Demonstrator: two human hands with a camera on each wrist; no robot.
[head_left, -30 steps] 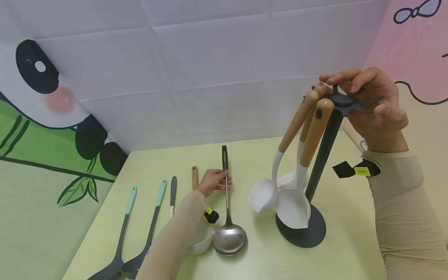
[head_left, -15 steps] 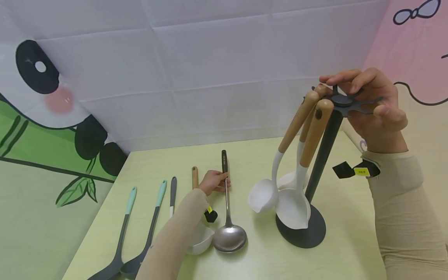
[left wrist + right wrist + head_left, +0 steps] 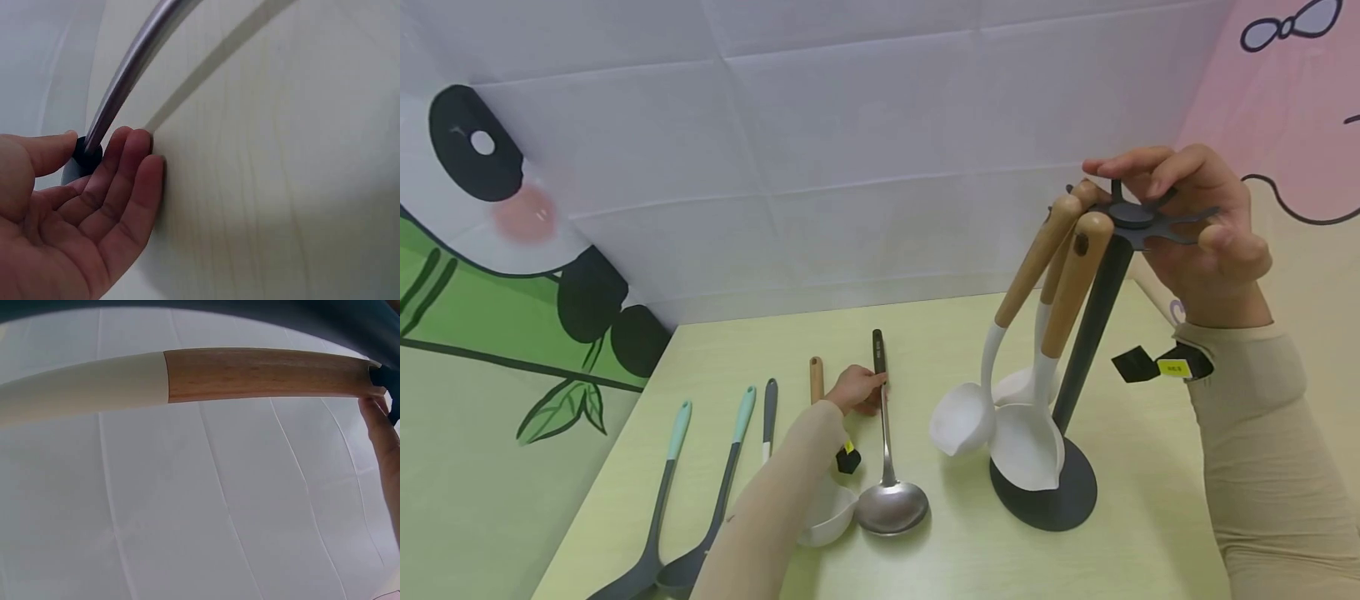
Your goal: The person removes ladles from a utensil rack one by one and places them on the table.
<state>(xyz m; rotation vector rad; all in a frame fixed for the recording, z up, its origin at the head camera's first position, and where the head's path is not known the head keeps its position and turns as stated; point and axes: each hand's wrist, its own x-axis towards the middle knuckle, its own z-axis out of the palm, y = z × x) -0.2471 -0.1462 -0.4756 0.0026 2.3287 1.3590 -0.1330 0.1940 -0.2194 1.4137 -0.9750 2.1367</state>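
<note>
My left hand point(image 3: 853, 390) pinches a steel ladle point(image 3: 891, 510) where its black handle meets the metal shaft. The ladle's bowl rests on the table, left of the stand. In the left wrist view, thumb and fingers sit at the black collar, and the shaft point(image 3: 134, 62) slants up to the right. My right hand point(image 3: 1213, 237) grips the hooked top of a black utensil stand point(image 3: 1093, 333). Several white ladles point(image 3: 1028, 450) with wooden handles hang on its left side. One wooden handle point(image 3: 262, 374) crosses the right wrist view, a fingertip touching its end.
Left of the steel ladle lies a white ladle point(image 3: 829, 517) with a wooden handle, partly behind my left sleeve. Farther left are a grey-and-white handle point(image 3: 770, 408) and two dark utensils with turquoise handles point(image 3: 680, 429). A white cloth wall point(image 3: 865, 183) rises behind the table.
The steel ladle's handle end has come lower and slightly nearer, my left hand shifting a little with it. My right hand and the stand stay put.
</note>
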